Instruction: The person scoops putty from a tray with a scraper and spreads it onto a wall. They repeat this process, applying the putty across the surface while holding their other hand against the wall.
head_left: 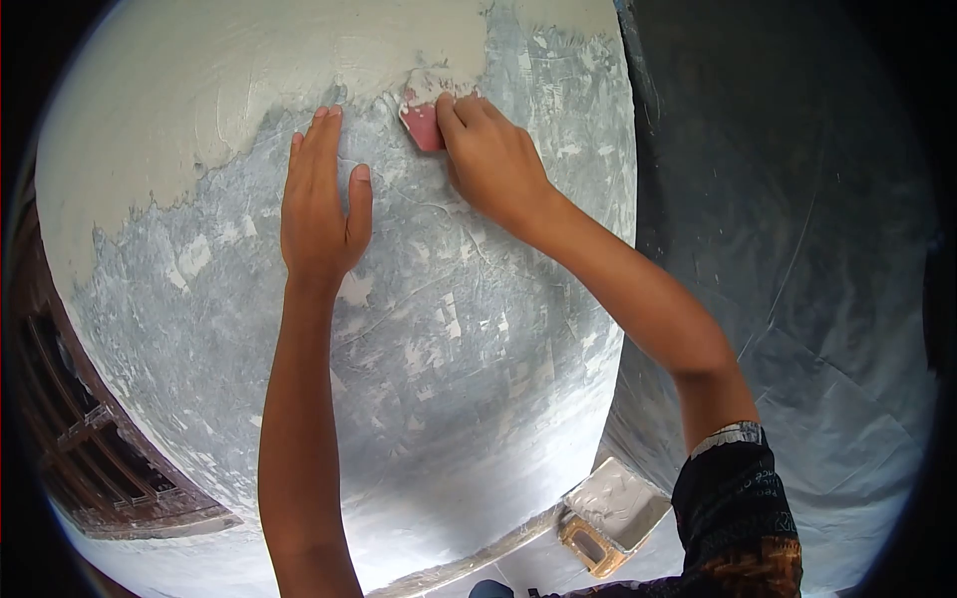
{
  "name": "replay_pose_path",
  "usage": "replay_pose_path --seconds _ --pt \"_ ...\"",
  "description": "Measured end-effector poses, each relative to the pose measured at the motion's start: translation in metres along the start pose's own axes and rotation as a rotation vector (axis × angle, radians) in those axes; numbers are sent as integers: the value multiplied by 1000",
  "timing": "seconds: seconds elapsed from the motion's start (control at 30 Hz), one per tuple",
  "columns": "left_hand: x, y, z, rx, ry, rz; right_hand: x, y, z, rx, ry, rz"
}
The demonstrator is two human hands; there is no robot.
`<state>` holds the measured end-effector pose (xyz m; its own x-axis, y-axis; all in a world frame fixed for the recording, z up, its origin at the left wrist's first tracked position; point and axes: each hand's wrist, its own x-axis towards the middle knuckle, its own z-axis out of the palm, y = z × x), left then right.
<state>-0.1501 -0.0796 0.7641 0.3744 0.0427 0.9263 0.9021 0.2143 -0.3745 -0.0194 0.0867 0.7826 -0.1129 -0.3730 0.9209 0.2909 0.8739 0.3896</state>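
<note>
My left hand (321, 204) lies flat against the wall (449, 339), fingers stretched upward and thumb apart, holding nothing. To its right, my right hand (495, 159) grips a pinkish-red putty scraper (423, 127). The scraper rests on the wall, and whitish paste sticks to its upper part. Cream-coloured putty (249, 80) covers the upper wall down to a ragged edge near both hands. Below that edge the wall is grey, with white patches and scratches.
A pale rectangular tray of putty (616, 503) stands low by the wall's foot, beside a yellowish-brown piece with an opening (590, 546). A dark sheet (797, 249) hangs along the right. At the lower left is a brown barred window frame (105, 429).
</note>
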Motion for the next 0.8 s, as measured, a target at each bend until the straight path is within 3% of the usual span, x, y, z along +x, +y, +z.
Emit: replay_pose_path --seconds 0.13,0.3,0.47,0.57,0.67,0.8 --pt "-2 -2 2 -11 -20 -13 12 -11 -30 163 7 -5" --pt "-2 -2 2 -9 -16 -34 78 41 -1 -99 56 85" --pt "-1 -3 0 -30 30 -7 4 -19 -1 51 9 -68" --pt "-1 -3 1 -34 31 -6 11 -18 -25 158 70 -50" --pt "-3 -3 2 -16 3 -28 58 35 -21 -10 163 83" --pt "-3 -5 3 0 7 -27 67 76 5 -92 75 175"
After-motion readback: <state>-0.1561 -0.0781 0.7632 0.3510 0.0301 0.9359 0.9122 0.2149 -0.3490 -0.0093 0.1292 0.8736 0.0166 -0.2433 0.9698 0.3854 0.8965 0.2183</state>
